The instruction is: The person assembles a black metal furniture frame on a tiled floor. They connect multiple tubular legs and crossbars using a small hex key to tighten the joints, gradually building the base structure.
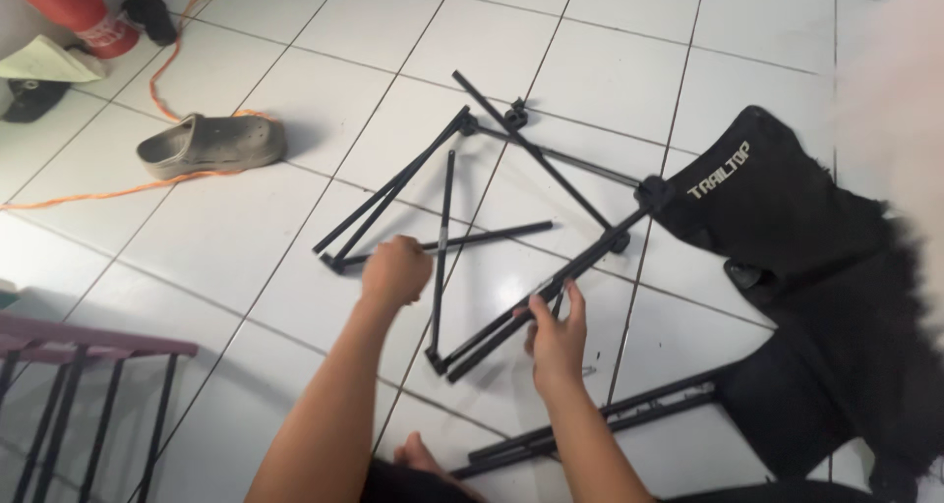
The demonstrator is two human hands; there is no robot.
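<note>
A black folding frame of thin metal poles (536,154) lies spread over the white tiled floor. My left hand (395,270) is closed around one pole (492,236) that runs to the right across the tiles. My right hand (557,334) grips a pair of poles (590,257) that slant up toward a black joint (652,190). A black fabric seat cover (787,228) with white lettering lies crumpled on the right, partly over the frame's end.
A grey clog shoe (211,143) and an orange cable (88,196) lie at upper left, near a red cylinder (74,9). A purple-topped rack (88,348) stands at lower left. More black poles (600,414) lie at the bottom. My toes (418,456) show below.
</note>
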